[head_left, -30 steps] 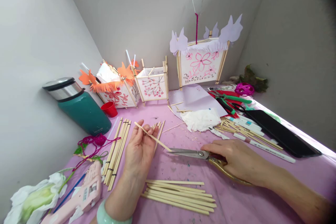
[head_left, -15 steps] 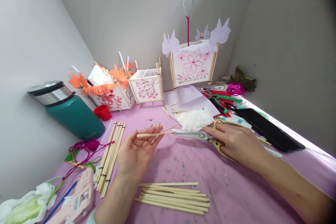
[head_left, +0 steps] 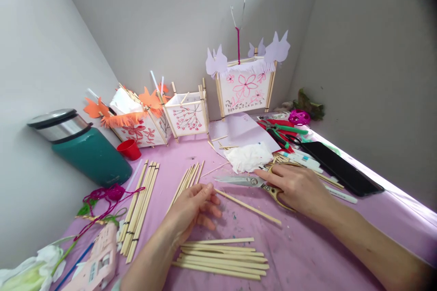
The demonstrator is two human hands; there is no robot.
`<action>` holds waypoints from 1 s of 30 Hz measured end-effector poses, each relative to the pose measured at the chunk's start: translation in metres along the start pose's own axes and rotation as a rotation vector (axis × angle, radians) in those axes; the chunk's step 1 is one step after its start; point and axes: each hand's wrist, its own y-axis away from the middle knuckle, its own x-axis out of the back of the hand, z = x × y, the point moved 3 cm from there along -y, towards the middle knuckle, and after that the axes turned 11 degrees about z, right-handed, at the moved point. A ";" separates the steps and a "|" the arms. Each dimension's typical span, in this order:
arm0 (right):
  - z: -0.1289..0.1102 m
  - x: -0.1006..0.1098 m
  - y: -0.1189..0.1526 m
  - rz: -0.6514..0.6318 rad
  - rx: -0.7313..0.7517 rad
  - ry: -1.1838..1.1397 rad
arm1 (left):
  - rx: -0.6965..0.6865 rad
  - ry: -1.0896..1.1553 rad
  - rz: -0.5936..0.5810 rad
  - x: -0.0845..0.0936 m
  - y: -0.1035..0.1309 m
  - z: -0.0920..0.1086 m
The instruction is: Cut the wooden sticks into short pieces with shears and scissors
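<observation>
My left hand pinches one end of a thin bamboo stick between thumb and forefinger, its other fingers loosely curled. The stick slants down to the right, its far end pointing toward me. In my right hand is a pair of scissors with gold handles, their blades pointing left just above the stick and apart from it. Below my left hand lies a row of bamboo sticks. Another bundle of sticks is partly hidden behind that hand.
Crumpled white tissue sits beyond the scissors. Paper lanterns stand along the back. Dark-banded sticks, a pink glue gun and a teal bottle are left; pliers and a black phone right.
My left hand has turned over and lowered, swinging the stick from beside the scissor tips to a slant toward the lower right. The scissors no longer meet the stick's end.
</observation>
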 end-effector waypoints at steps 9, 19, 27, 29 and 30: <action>0.000 -0.008 0.002 0.015 -0.234 -0.159 | -0.819 -0.749 0.253 -0.001 -0.002 0.004; 0.001 -0.007 0.001 0.060 -0.413 -0.383 | -0.761 -0.726 0.323 0.002 0.001 0.013; 0.008 0.001 -0.003 -0.163 -0.674 -0.658 | -0.634 -0.812 0.402 0.021 0.008 0.025; 0.002 0.003 -0.004 -0.187 -0.604 -0.673 | -0.583 -0.831 0.385 0.021 0.011 0.026; -0.002 0.004 -0.004 -0.190 -0.553 -0.671 | -0.551 -0.821 0.375 0.021 0.013 0.025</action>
